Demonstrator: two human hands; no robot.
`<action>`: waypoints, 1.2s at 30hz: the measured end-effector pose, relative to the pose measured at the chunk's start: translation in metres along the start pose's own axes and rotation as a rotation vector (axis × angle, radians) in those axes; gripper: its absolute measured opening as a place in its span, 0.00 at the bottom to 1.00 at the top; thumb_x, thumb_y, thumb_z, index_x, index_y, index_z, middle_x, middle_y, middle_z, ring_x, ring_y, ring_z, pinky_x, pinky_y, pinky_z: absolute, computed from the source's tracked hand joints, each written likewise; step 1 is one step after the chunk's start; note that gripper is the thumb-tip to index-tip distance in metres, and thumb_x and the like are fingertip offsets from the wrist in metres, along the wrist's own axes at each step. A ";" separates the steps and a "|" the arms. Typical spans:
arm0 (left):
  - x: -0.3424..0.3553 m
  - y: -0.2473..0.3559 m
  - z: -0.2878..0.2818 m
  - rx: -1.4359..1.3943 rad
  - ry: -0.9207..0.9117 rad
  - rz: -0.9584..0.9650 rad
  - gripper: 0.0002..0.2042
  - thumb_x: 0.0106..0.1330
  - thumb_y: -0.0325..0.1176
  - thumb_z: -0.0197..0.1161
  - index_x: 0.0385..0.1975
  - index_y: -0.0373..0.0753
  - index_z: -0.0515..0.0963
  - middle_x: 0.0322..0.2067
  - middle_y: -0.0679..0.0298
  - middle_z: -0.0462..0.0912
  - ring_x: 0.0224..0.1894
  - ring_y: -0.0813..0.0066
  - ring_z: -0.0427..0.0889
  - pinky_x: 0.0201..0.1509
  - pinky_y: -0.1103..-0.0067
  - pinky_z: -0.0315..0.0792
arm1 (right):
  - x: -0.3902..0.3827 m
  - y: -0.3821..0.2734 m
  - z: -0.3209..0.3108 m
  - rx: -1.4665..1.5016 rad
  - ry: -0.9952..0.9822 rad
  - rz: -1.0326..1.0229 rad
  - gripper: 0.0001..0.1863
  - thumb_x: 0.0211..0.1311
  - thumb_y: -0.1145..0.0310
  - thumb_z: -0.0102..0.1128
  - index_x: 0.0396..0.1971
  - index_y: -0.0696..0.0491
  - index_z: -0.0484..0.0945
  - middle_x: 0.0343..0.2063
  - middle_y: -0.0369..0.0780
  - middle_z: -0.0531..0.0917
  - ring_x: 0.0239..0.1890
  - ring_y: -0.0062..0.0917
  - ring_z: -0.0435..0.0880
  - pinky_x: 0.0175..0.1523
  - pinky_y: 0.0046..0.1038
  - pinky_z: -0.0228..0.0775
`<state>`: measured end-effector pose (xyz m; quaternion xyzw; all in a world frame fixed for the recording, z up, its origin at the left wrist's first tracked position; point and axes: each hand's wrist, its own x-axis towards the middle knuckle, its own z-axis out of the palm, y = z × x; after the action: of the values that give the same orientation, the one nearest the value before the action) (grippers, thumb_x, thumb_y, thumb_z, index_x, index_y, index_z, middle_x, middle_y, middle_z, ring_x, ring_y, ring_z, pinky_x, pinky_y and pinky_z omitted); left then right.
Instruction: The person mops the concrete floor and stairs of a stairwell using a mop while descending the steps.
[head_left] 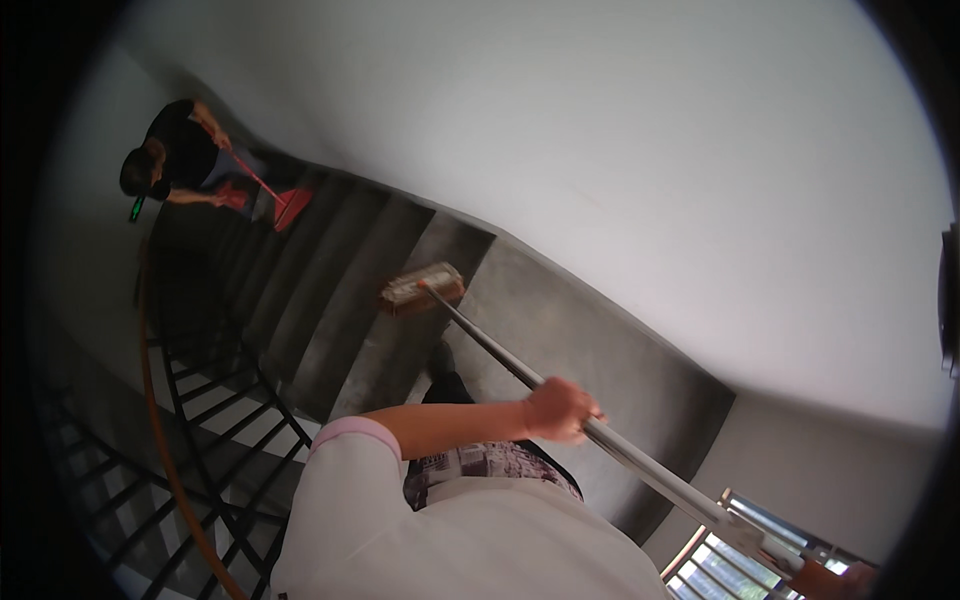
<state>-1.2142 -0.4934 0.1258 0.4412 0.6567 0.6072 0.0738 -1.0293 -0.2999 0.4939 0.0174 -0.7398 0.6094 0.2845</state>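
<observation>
My left hand (560, 408) is closed around the middle of a long grey pole (650, 466). At the lower right edge, my right hand (828, 578) grips the pole's upper end, partly cut off by the frame. At the far end of the pole, a rectangular mop head (420, 287), pale with a brown fringe and somewhat blurred, is on a dark concrete step (360, 330) just below the landing. My foot (440, 355) stands near the landing's edge, not far from the mop head.
A co-worker (180, 145) is lower on the stairs, holding a red broom (290, 208) and red dustpan (230, 193). Black railings with a wooden handrail (175, 470) run on the left. A white wall (700, 180) borders the right; a barred window (730, 570) is at lower right.
</observation>
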 end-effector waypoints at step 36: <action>0.042 -0.045 0.220 0.232 -0.623 -0.105 0.06 0.43 0.36 0.56 0.16 0.43 0.77 0.19 0.58 0.78 0.30 0.55 0.79 0.33 0.63 0.73 | -0.163 -0.009 -0.136 -1.333 0.898 0.144 0.13 0.56 0.62 0.54 0.19 0.56 0.77 0.20 0.40 0.77 0.22 0.30 0.77 0.30 0.28 0.71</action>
<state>-1.1221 -0.2983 0.0495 0.5768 0.6890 0.3598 0.2513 -0.8350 -0.2304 0.4428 -0.4503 -0.7620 0.0058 0.4654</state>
